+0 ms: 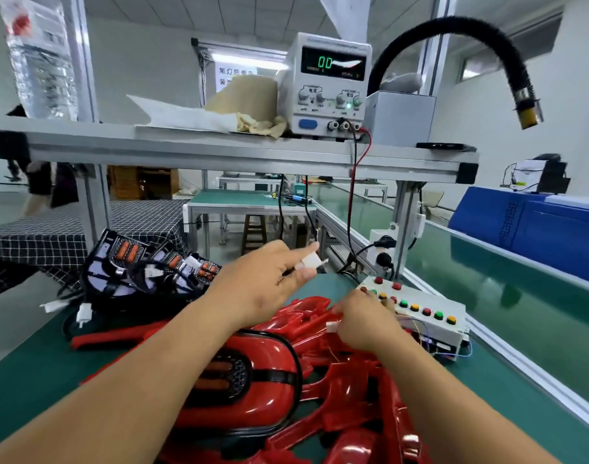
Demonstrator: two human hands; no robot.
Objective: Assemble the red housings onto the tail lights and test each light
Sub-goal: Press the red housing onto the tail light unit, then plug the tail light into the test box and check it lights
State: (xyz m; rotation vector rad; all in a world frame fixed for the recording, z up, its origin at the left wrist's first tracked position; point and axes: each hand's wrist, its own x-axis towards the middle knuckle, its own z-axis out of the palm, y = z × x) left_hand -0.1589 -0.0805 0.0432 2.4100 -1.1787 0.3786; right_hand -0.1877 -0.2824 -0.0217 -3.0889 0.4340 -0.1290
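Observation:
An assembled tail light in its red housing (252, 390) lies on the green bench in front of me, on top of several loose red housings (363, 396). My left hand (263, 283) is raised above them and pinches a small white connector (312, 261) between thumb and fingers. My right hand (366, 321) rests by the white test box (430, 321) with its coloured buttons, fingers at the box's near-left buttons, and holds another white connector (332, 327) with thin wires. Bare black tail lights (145, 272) with white plugs are piled at the left.
A power supply (330, 85) reading 00 stands on the aluminium shelf (219, 152) above, its red and black leads running down to the bench. A black flexible hose (480, 41) hangs at the upper right. A green conveyor (487, 269) and a blue crate (534, 229) lie to the right.

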